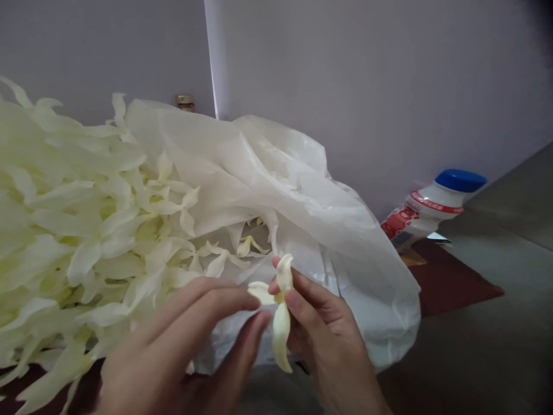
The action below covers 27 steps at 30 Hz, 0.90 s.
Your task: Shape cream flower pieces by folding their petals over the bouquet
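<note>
My right hand [328, 328] pinches a cream-white flower [281, 334] between thumb and fingers, its long curved petals pointing up, down and left. Close by on the left is my left hand [185, 340], slightly blurred. Its index fingertip lies at the flower's left petal, and the thumb is a little apart below; I cannot tell whether it touches the petal. A large pile of similar white flowers [99, 230] fills the left side. Behind both hands spreads a crumpled white plastic bag [302, 184], with a few flowers [250, 245] showing at its opening.
At the right, a white bottle [436, 202] with a blue cap and red print stands tilted in view beside the bag. A dark red surface [453, 282] lies under it. A small gold-coloured cap [185, 102] shows behind the bag, before a grey wall [367, 75].
</note>
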{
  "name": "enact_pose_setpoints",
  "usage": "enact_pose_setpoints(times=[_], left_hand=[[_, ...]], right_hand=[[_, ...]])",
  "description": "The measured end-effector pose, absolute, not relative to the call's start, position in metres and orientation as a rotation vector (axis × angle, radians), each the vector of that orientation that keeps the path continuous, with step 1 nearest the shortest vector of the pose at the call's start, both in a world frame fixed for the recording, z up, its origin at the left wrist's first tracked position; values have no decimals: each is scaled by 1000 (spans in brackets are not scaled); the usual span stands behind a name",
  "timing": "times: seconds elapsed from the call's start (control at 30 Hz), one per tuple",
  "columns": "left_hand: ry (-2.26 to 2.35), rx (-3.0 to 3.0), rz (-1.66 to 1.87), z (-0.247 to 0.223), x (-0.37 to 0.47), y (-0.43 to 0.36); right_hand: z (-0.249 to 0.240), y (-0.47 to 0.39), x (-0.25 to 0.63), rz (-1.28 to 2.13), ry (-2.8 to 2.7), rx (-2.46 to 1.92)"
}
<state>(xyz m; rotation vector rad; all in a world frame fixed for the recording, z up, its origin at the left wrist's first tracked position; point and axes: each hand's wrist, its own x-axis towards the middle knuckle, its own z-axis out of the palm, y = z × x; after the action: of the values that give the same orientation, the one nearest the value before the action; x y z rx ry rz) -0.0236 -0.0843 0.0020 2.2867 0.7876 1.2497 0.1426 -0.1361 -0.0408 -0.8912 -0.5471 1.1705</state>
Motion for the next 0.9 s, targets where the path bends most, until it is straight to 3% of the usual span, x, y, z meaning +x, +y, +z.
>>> enact_pose_setpoints(times=[0.43, 0.9], left_hand=[[624, 1402, 988, -4, 17, -68], [566, 1357, 969, -5, 19, -68]], right_hand=[[-32, -140, 136, 1086, -649, -963], [-32, -143, 136, 1068, -625, -1019]])
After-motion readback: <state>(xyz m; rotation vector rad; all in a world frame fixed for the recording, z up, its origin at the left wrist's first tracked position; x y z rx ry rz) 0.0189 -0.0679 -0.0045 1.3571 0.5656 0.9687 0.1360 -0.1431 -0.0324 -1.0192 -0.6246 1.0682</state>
